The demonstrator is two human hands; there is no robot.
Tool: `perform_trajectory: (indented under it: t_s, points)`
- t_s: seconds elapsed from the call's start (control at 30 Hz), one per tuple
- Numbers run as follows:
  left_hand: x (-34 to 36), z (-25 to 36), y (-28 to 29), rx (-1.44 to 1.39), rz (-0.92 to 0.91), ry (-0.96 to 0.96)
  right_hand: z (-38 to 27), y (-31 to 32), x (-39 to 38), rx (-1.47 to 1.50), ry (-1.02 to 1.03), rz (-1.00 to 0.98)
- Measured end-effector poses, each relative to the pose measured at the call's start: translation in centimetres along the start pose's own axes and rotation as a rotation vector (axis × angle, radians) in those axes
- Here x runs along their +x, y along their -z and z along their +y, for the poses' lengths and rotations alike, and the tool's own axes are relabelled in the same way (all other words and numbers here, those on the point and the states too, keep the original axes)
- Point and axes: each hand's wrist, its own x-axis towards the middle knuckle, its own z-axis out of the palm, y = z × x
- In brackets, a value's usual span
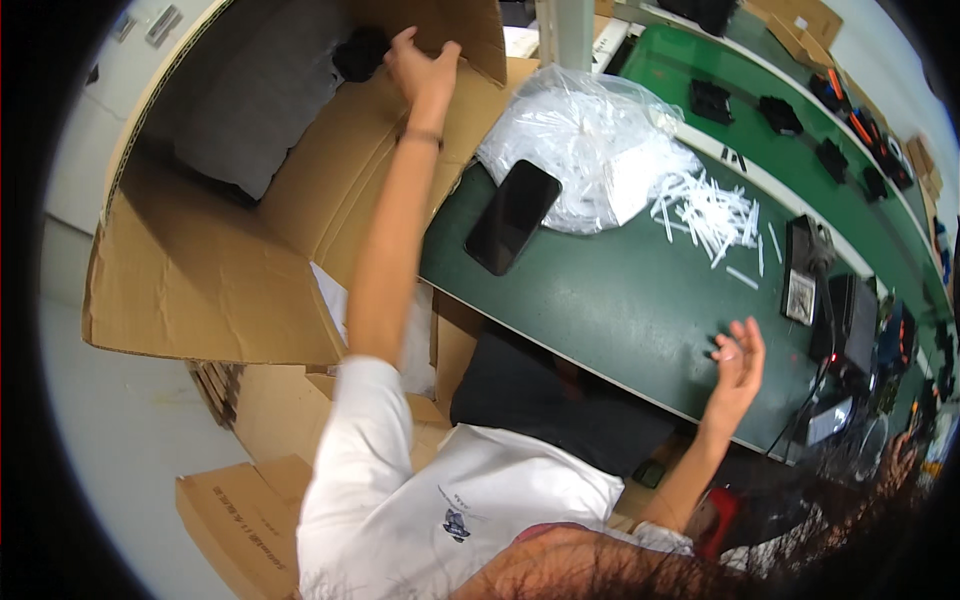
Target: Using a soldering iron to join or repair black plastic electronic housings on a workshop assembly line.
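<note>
My left hand (425,70) reaches into the large open cardboard box (190,290) at upper left, fingers apart beside a dark bundle (360,55). No object shows clearly in its grasp. A pale grey wrapped stack (240,120) lies inside the box. My right hand (738,360) is over the green workbench (600,310), fingers apart and slightly curled, holding nothing. A black phone (512,215) rests on the bench beside a clear plastic bag (590,140) and a pile of thin white strips (710,215).
A green conveyor (660,70) carrying black parts runs behind the bench. A soldering station (840,310) with cables stands on the right, near another person's hand (900,450). More cardboard boxes (240,520) sit on the floor at lower left.
</note>
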Motion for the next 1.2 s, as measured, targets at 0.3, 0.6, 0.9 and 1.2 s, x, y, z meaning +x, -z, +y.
perform_trajectory:
  t_s: [0.3,0.6,0.9,1.2]
  points:
    - [18.1,-20.7,-3.5,0.670,-0.139,0.406,0.1,-0.9,-0.7,-0.256,0.033,0.045]
    - [18.9,-27.0,-5.8,0.517,0.112,0.230,-0.1,-1.0,-0.5,-0.212,-0.055,0.126]
    - [4.3,-8.0,0.5,-0.588,0.182,0.335,-1.6,-2.3,-0.5,-0.027,0.167,-0.012]
    - [-25.6,15.6,11.7,-0.486,-0.457,-0.309,-9.8,-9.8,4.1,-0.157,0.540,-0.416]
